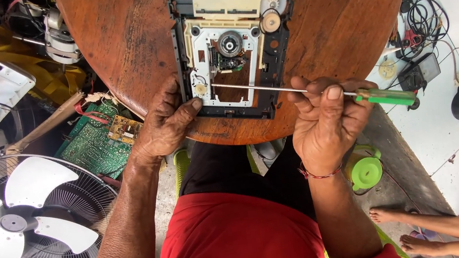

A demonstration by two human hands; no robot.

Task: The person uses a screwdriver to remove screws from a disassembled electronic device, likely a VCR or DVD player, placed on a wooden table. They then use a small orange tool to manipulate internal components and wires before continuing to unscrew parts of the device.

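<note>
gripping a thin green-handled screwdriver point(317, 90), the right hand point(330, 126) has its fingers curled tight round the shaft. left hand point(164, 125) presses flat on the disc drive mechanism point(232, 48) at the bench's point(115, 38) near edge; it looks light, rigid, fragile: best held by its black frame.

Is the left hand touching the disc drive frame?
Touching. Head view shows the left hand with thumb and fingers pressed on the disc drive frame at its lower-left corner.
</note>
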